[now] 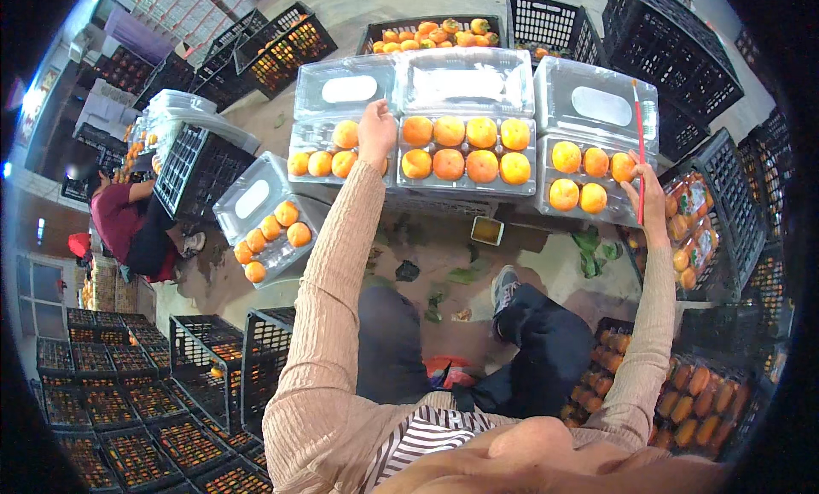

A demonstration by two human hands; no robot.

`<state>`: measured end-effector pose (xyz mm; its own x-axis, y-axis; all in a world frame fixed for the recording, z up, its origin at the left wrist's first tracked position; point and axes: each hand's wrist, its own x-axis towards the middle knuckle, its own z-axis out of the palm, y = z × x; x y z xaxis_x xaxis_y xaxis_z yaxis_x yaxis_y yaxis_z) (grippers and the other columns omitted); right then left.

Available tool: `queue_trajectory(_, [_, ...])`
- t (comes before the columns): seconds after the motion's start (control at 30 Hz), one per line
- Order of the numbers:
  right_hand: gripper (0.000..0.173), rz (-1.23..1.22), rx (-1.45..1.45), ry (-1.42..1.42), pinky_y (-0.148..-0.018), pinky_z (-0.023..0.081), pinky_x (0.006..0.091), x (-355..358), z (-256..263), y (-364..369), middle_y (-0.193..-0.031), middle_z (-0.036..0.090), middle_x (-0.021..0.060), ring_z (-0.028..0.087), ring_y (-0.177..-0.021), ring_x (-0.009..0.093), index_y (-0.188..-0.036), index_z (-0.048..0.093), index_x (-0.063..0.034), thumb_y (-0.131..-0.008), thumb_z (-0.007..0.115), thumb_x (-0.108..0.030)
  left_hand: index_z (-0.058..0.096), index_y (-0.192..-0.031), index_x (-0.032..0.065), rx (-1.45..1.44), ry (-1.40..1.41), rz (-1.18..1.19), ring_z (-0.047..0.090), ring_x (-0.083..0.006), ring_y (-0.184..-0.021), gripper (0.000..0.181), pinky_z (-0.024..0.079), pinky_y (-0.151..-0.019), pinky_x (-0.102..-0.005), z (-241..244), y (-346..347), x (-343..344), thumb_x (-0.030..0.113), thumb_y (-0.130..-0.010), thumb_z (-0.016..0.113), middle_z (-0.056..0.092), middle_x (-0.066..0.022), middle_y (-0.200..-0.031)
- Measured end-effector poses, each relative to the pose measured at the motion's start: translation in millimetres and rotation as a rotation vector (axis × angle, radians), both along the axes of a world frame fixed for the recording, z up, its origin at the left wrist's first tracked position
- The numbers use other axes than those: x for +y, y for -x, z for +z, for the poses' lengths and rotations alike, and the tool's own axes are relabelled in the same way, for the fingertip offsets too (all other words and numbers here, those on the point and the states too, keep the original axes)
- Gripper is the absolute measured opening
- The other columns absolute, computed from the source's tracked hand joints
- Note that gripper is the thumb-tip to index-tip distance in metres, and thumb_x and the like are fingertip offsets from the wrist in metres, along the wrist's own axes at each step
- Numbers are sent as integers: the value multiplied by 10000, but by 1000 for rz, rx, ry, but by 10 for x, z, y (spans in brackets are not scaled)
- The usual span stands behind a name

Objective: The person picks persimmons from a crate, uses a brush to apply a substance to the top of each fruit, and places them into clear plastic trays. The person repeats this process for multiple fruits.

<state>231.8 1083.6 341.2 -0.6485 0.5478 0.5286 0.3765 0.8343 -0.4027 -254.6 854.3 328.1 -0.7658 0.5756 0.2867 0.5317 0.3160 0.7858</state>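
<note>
Three open clear plastic clamshell trays stand side by side before me with orange persimmons in their cups. My left hand (377,130), fingers curled, is over the right end of the left tray (307,135); its palm side is hidden, so I cannot tell whether it holds anything. Two full rows of persimmons (449,164) fill the middle tray (467,185). At the right tray (608,203), my right hand (647,188) holds a slim red-handled brush (640,129), bristles pointing away from me. Its fingertips touch a persimmon (622,167) at the back row's right end.
Another open clamshell (281,180) with persimmons sits at the left. Behind the trays are a crate of persimmons (432,36) and stacked black crates (672,52). Packed clamshells (694,231) lie in a crate at right. A seated person (125,219) works at far left. Leaves (588,251) litter the floor.
</note>
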Motion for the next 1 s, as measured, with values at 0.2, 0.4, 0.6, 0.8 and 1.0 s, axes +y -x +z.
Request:
queue_trajectory(0.2, [308, -85, 50, -200, -890, 474, 368, -231, 212, 60, -1279, 545, 186, 572, -1096, 339, -987, 477, -36, -770, 695, -22, 533, -1231, -10, 47, 51, -45, 586, -329, -1095, 406, 452, -934, -380, -231, 43, 164, 79, -841, 470, 609, -229, -1158])
queue_trajectory(0.4, [246, -53, 173, -151, -886, 477, 368, -538, 477, 59, -1215, 580, 201, 580, -1096, 330, -998, 508, -27, -807, 661, -4, 533, -1232, -42, -286, -204, -45, 593, -319, -1089, 397, 450, -933, -361, -39, -163, 239, 68, -859, 453, 616, -236, -1142])
queue_trajectory(0.6, [134, 125, 248, -49, -815, 478, 305, -1015, 744, 484, -1108, 618, 172, 610, -966, 258, -1006, 565, -15, -914, 545, -110, 586, -1169, -41, -216, -92, 43, 606, -306, -1060, 346, 455, -921, -349, -24, -188, 394, 55, -860, 463, 644, -217, -1092])
queue_trajectory(0.8, [271, 227, 378, -6, -775, 458, 310, -1275, 1140, 864, -982, 608, 127, 572, -823, 225, -1040, 594, 11, -963, 420, -181, 607, -1133, -45, -556, -295, -22, 600, -131, -845, 291, 482, -762, -234, -93, 85, 305, 66, -874, 537, 653, -108, -998])
queue_trajectory(1.0, [290, 190, 612, 608, -483, 449, 186, -1138, 1605, 1410, -1012, 639, 112, 575, -621, 103, -1160, 569, -7, -971, 382, -124, 563, -1155, -44, -698, -383, -31, 593, -147, -836, 294, 497, -750, -255, 60, 10, 209, 2, -867, 524, 634, -98, -1016])
